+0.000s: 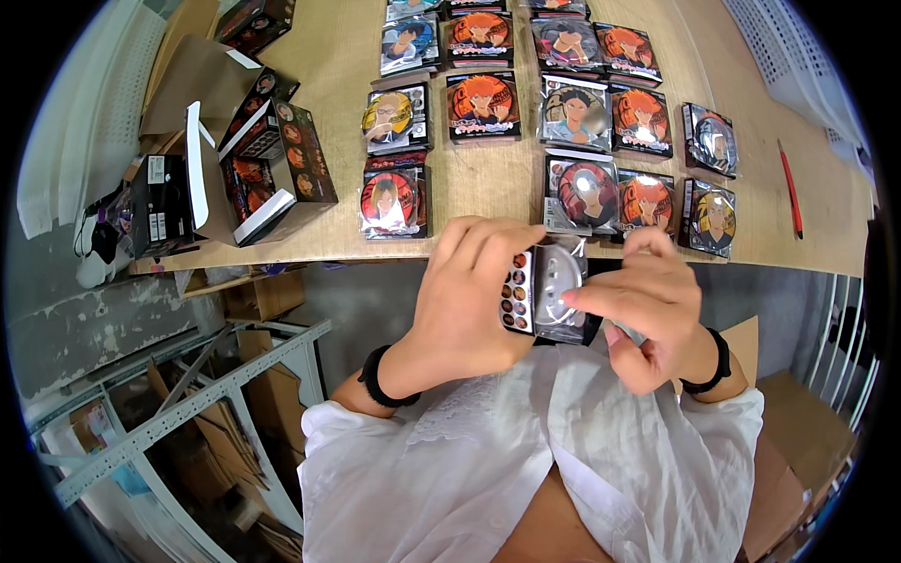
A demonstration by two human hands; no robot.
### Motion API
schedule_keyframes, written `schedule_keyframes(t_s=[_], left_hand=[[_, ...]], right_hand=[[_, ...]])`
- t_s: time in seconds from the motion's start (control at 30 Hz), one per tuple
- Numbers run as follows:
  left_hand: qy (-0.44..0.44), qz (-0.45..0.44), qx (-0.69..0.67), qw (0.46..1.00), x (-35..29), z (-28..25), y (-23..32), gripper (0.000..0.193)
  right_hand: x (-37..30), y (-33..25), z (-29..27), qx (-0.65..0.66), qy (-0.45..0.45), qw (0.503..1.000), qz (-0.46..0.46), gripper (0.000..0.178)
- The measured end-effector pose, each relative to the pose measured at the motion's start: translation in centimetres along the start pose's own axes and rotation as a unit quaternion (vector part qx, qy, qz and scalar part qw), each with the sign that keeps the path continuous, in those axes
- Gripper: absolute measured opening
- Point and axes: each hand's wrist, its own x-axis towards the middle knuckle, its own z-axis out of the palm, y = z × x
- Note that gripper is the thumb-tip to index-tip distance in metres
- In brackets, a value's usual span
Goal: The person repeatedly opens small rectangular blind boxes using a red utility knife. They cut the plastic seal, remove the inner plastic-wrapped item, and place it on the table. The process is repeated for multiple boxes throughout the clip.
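My left hand [474,291] is closed around a small black box [519,293] with rows of round pictures on its side, just off the table's front edge. Beside that box, in clear wrapping, sits a round badge [557,281] with a shiny silvery face. My right hand [652,305] comes from the other side with curled fingers, its index fingertip on the wrapped badge. A pale, glossy bit shows under the right hand; its kind is unclear. Nearest on the table are a wrapped badge with a red-toned picture [582,194] and an orange-haired one [646,200].
Several wrapped badges and small black boxes stand in columns on the wooden table [319,235]. An opened black display box [305,155] and a brown carton [192,89] are at left. A red pen [790,192] lies at right. A metal rack [178,413] stands lower left.
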Motion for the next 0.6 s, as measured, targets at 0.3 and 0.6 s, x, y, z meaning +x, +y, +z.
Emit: schedule_keyframes(t_s=[0.3, 0.6], left_hand=[[0.025, 0.011, 0.046, 0.999, 0.1, -0.4, -0.4, 0.065], [-0.133, -0.007, -0.085, 0.987, 0.2, -0.7, -0.7, 0.072]], right_hand=[[0.3, 0.4, -1.1, -0.048, 0.010, 0.998, -0.026, 0.040], [1.3, 2.1, -1.3, -0.018, 0.005, 0.997, -0.068, 0.029]])
